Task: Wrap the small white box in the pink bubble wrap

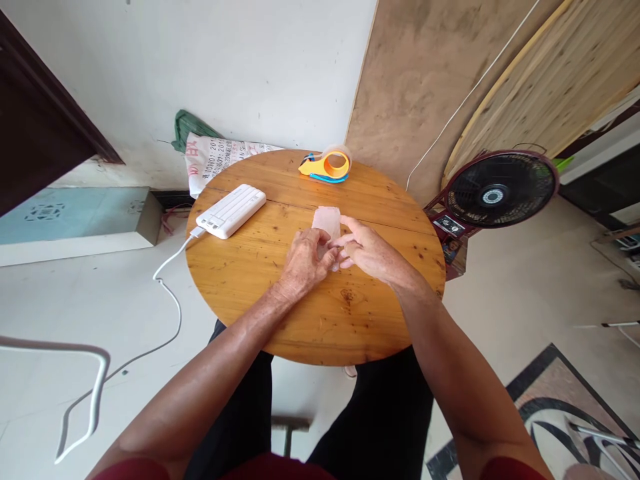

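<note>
A small pale pink translucent bag (327, 219) lies on the round wooden table (310, 320) just ahead of my hands. My left hand (304, 261) rests on the table with its fingers curled onto the bag's near end. My right hand (367, 250) meets it from the right, its fingertips pinched on the same end of the bag. What lies under the fingertips is hidden.
A white power bank (231, 210) with a white cable (170, 293) lies at the table's left. An orange and blue tape dispenser (326, 166) sits at the far edge. A black fan (500, 190) stands to the right, a printed sack (210, 160) behind the table.
</note>
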Motion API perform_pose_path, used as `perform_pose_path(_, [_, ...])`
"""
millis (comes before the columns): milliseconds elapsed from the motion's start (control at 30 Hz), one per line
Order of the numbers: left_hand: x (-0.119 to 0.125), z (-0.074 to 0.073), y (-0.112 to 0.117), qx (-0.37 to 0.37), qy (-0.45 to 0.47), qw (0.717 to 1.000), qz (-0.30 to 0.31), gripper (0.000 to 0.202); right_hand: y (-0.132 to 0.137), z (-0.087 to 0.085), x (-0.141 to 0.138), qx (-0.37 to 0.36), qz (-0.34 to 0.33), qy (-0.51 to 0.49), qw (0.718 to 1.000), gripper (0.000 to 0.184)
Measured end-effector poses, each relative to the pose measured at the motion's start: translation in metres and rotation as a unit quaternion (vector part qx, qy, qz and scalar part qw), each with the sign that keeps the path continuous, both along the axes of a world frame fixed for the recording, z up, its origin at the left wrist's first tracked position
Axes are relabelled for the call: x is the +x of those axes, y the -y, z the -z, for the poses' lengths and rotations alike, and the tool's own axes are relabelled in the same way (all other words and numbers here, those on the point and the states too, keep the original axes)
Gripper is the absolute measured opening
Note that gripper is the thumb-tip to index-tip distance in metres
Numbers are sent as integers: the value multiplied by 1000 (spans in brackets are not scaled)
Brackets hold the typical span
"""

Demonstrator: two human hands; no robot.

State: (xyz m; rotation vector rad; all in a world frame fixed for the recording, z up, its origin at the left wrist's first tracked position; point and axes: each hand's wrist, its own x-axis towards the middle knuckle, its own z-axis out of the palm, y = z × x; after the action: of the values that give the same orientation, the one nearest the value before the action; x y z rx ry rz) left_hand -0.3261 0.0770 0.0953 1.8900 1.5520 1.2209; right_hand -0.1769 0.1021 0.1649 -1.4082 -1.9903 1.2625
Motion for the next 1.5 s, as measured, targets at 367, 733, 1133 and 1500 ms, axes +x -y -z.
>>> perform_pose_path(367, [2, 5, 0, 54, -48, 997, -8, 11, -5, 2, 11, 16, -29, -12, 999, 65])
perform_pose_path(733, [1, 7, 2, 65, -90, 994, -8, 8, -6, 33, 17, 217, 5, 38, 975, 56])
perform_pose_path(1133, [0, 3, 2, 116, -209, 971, 31, 29, -25, 42, 11, 264, -49, 46, 962, 50])
perform_pose_path(1500, [-1, -2, -1, 114, -226, 966, 53, 23, -61, 49, 24, 64, 186, -89, 976, 30])
